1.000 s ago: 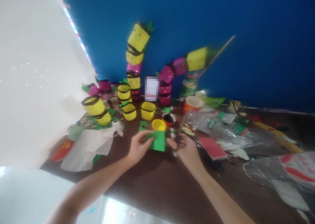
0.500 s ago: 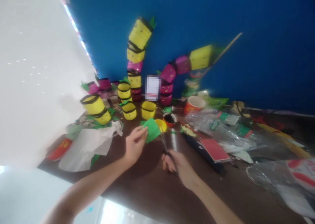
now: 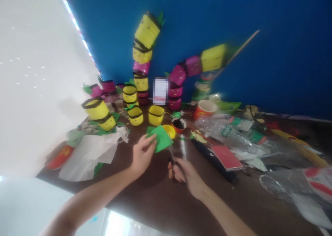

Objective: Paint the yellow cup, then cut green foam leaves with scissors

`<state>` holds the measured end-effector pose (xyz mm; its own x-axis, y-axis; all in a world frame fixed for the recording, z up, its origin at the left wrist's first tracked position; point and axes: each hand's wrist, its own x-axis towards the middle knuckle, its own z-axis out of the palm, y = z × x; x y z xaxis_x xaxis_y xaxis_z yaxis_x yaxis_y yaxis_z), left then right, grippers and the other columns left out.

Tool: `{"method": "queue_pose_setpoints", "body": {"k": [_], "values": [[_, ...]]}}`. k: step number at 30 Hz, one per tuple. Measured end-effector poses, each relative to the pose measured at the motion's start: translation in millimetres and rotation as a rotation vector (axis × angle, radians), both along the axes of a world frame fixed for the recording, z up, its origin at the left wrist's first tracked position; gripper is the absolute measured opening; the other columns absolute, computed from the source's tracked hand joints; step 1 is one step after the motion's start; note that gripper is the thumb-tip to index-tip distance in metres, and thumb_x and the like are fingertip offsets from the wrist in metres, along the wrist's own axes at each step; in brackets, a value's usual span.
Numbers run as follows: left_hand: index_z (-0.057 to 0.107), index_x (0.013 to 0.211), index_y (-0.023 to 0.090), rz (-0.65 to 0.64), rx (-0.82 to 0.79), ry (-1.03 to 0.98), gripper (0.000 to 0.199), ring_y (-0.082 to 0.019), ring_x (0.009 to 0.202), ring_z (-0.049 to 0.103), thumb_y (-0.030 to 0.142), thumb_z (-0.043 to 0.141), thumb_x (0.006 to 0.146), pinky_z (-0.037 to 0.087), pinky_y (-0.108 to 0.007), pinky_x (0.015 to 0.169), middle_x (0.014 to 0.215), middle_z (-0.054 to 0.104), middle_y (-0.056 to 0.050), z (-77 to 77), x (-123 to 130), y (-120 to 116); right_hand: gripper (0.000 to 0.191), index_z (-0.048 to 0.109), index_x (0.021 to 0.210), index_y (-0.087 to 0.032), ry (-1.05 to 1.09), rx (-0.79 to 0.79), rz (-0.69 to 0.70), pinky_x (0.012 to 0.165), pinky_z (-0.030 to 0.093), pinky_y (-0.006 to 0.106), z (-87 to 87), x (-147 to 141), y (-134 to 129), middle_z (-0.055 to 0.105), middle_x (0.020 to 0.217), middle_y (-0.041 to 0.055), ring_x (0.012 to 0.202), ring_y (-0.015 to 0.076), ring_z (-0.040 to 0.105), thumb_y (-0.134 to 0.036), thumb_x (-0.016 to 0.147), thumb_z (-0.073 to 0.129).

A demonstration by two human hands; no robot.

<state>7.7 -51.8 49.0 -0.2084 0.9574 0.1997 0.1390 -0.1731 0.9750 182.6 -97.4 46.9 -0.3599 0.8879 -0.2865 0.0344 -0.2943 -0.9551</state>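
Near the middle, my left hand (image 3: 143, 153) pinches a green sheet (image 3: 162, 139) between thumb and fingers. My right hand (image 3: 183, 172) is closed on the dark handles of a pair of scissors (image 3: 171, 159), whose blades point up at the sheet's lower right corner. Whether the blades are parted is too blurred to tell. Just behind the sheet are a small yellow cup (image 3: 169, 131) and a red cup with dark contents (image 3: 178, 124). A yellow cup with a black band (image 3: 156, 115) stands farther back.
Stacked yellow and magenta cups (image 3: 141, 56) rise against the blue wall. White paper (image 3: 88, 156) lies at left on the brown table (image 3: 153, 201). To the right are clear plastic bottles (image 3: 220, 129), a red packet (image 3: 227, 157) and a dark, long object (image 3: 211, 160).
The green sheet has turned and shows flatter and wider. My right hand and the scissors have shifted slightly left, and the blades now sit at the sheet's lower right corner.
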Motion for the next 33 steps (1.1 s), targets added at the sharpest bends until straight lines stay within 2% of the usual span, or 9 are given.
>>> {"method": "queue_pose_setpoints", "body": {"k": [2,4,9,18,26,33], "values": [[0.073,0.090,0.020,-0.009,-0.006,-0.016,0.021,-0.019,0.090,0.060,0.025,0.066,0.070,0.045,-0.033,0.088,0.068,0.066,-0.002,0.1,0.8,-0.8,0.047,0.053,0.078,-0.016,0.028,-0.016,-0.014,0.049,0.032,0.022,-0.9,-1.4,0.1,0.058,0.062,0.0019,0.056,0.0102,0.049,-0.062,0.075,0.054],[0.074,0.088,0.020,-0.011,-0.027,-0.050,0.021,-0.020,0.095,0.059,0.024,0.067,0.069,0.044,-0.032,0.089,0.076,0.069,-0.004,0.4,1.8,-1.4,0.047,0.053,0.079,-0.016,0.040,-0.025,-0.025,0.049,0.032,0.022,-0.7,-2.6,0.7,0.058,0.061,0.0013,0.055,0.0102,0.049,-0.062,0.074,0.054],[0.073,0.090,0.021,-0.053,-0.077,-0.120,0.023,-0.015,0.078,0.060,0.027,0.068,0.068,0.049,-0.024,0.069,0.091,0.066,-0.005,-2.8,2.8,-2.3,0.046,0.053,0.077,-0.016,0.017,-0.020,-0.042,0.046,0.030,0.022,1.1,-3.7,2.3,0.057,0.059,0.0009,0.051,0.0099,0.047,-0.062,0.074,0.053],[0.072,0.095,0.023,-0.090,-0.088,-0.075,0.025,-0.011,0.064,0.054,0.031,0.064,0.073,0.047,-0.022,0.061,0.084,0.060,-0.003,-7.1,2.3,-3.3,0.048,0.053,0.078,-0.016,-0.002,-0.010,-0.051,0.048,0.029,0.022,0.6,-2.6,2.6,0.057,0.062,0.0013,0.054,0.0095,0.046,-0.063,0.073,0.054],[0.072,0.095,0.022,-0.095,-0.095,-0.078,0.026,-0.012,0.061,0.052,0.032,0.065,0.072,0.045,-0.023,0.060,0.072,0.058,-0.002,-8.6,1.4,-4.0,0.044,0.054,0.076,-0.016,0.001,0.000,-0.062,0.048,0.030,0.023,-0.5,-2.7,2.7,0.058,0.064,0.0025,0.056,0.0101,0.048,-0.060,0.076,0.053],[0.071,0.098,0.020,-0.093,-0.079,-0.031,0.028,-0.010,0.062,0.051,0.034,0.063,0.075,0.046,-0.023,0.061,0.079,0.058,-0.003,-8.9,0.6,-2.3,0.050,0.052,0.075,-0.016,-0.045,0.044,-0.048,0.045,0.027,0.022,-2.6,-2.3,3.7,0.055,0.062,0.0008,0.049,0.0072,0.040,-0.066,0.076,0.048]]}}
